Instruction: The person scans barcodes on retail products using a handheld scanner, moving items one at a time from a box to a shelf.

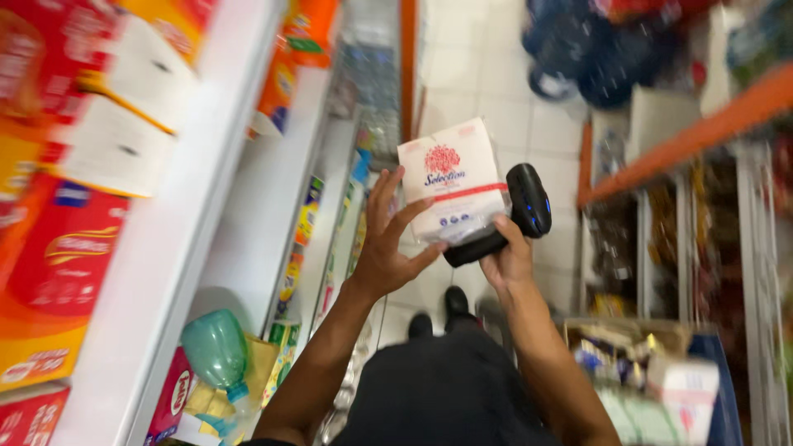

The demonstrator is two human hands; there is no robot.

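Observation:
My left hand holds up a white soft package with a red flower mark and a red stripe. The fingers are spread along its left side and the thumb is under its lower edge. My right hand grips a black handheld scanner by its handle, directly to the right of the package and touching its lower right corner. The scanner's head shows a small blue light. My feet in dark shoes stand on the tiled floor below.
White shelves on the left carry red and orange boxes, and a green plastic bottle lies at lower left. An orange-edged shelf stands at right, above an open cardboard box of goods. Dark blue bags lie far down the aisle.

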